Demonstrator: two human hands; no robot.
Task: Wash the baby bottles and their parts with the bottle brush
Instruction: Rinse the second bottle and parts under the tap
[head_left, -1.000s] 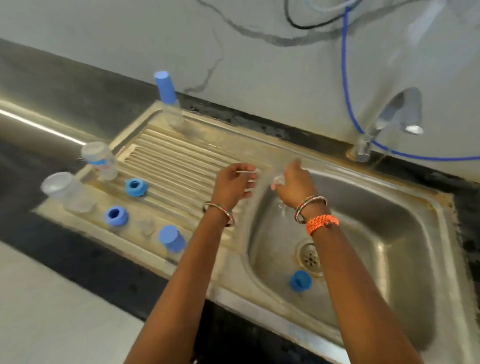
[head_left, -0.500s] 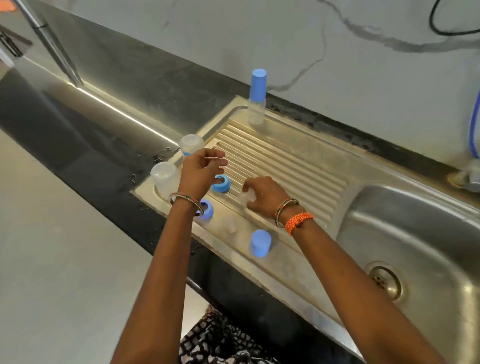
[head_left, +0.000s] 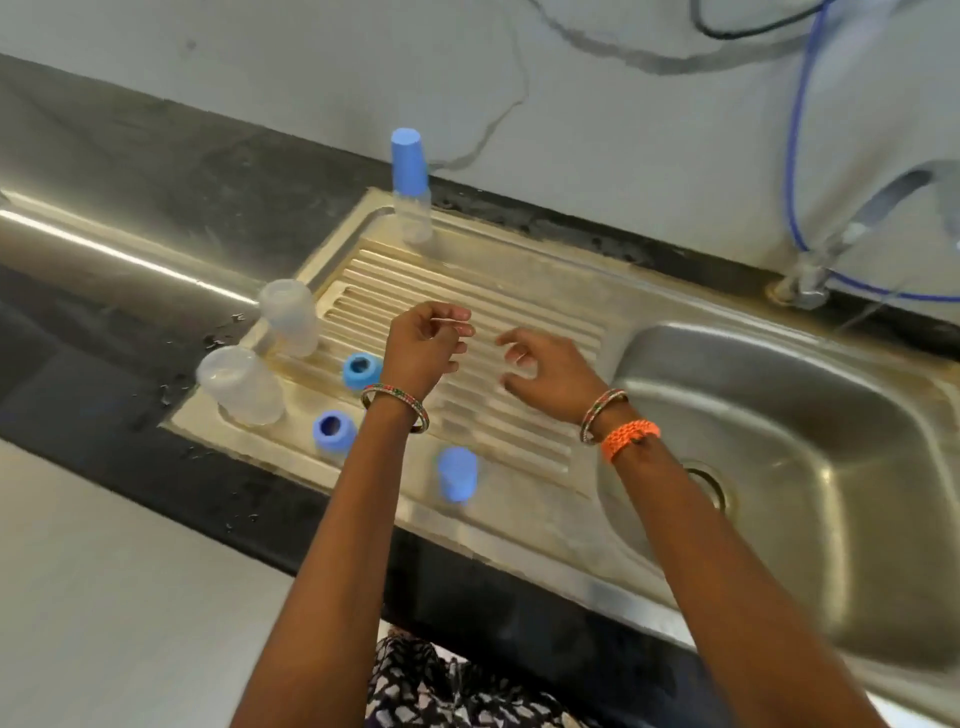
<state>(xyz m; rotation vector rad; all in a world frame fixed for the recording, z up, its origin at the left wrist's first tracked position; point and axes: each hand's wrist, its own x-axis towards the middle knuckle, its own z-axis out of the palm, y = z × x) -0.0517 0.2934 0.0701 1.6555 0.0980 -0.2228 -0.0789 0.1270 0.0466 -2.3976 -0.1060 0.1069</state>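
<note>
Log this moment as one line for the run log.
left hand holds thin brush handle | right hand open over drainboard | two bottles inverted | capped bottle upright

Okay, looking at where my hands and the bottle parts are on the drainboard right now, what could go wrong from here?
The blue cap stands close to the drainboard's front edge, right beside your left forearm; a sweep back could knock it to the floor. The two upturned clear bottles crowd the left edge and could tip onto the wet counter. The left hand pinches something thin I cannot identify; it might slip.

Three bottles, two rings, one cap.
</note>
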